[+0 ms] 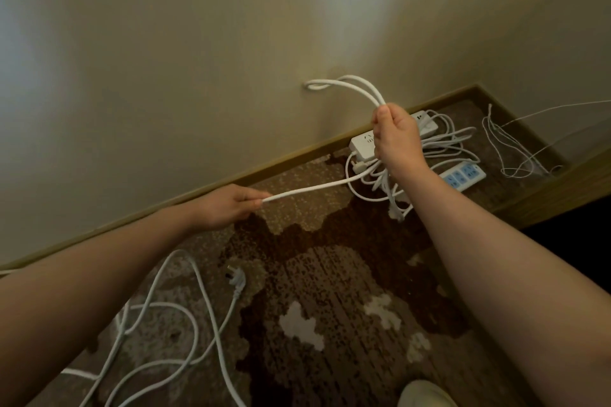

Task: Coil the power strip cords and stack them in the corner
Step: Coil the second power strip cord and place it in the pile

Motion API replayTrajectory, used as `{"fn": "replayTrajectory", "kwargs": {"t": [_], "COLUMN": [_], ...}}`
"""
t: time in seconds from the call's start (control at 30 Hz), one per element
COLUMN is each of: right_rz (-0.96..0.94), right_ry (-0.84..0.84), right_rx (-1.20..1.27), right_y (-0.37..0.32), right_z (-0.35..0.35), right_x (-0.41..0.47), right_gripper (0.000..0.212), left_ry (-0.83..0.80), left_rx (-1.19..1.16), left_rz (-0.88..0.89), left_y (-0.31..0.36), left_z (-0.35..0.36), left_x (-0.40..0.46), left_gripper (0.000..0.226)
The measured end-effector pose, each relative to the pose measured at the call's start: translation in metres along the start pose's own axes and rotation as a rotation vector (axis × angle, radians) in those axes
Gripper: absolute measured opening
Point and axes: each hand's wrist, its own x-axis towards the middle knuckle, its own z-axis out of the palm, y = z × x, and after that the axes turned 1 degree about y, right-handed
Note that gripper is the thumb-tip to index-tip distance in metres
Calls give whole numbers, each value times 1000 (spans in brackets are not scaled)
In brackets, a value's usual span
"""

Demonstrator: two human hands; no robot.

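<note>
My right hand [395, 139] grips a bunch of white cord loops [350, 84] that arch up and left against the wall. From under that hand a straight run of the same white cord [310, 189] stretches left to my left hand [228, 206], which pinches it. Behind my right hand, a white power strip [362, 144] lies on a heap of coiled white cords [446, 145] near the corner. A second strip with blue sockets [463, 175] lies beside the heap.
A loose white cord [185, 334] with a plug [236, 277] sprawls on the patterned carpet at lower left. Thin white wires [509, 149] hang in the far right corner. A wooden baseboard [165, 205] runs along the wall. My shoe [426, 395] shows at the bottom.
</note>
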Motion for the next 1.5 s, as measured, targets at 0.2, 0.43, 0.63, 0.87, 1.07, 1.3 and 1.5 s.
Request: {"fn": "replayTrajectory", "kwargs": {"t": [0.2, 0.43, 0.63, 0.87, 1.07, 1.3, 1.5], "right_rz": [39, -15, -85, 124, 243, 361, 274], "right_ry": [99, 20, -322, -483, -506, -487, -494], "right_rx": [25, -155, -94, -211, -137, -32, -23], "right_y": [3, 6, -13, 1, 7, 4, 9], "right_z": [-17, -23, 12, 17, 37, 39, 41], "right_x": [6, 3, -9, -20, -32, -35, -36], "right_gripper": [32, 33, 32, 31, 32, 33, 34], "left_ry": [0, -75, 89, 456, 432, 507, 521], "left_rx": [204, 680, 721, 653, 423, 407, 312], "left_rz": [-45, -25, 345, 206, 214, 176, 191], "left_y": [-36, -33, 62, 80, 89, 94, 97], "left_z": [-14, -16, 17, 22, 38, 41, 34], "left_x": [-11, -30, 4, 22, 32, 40, 42], "left_gripper": [28, 25, 14, 21, 18, 22, 25]}}
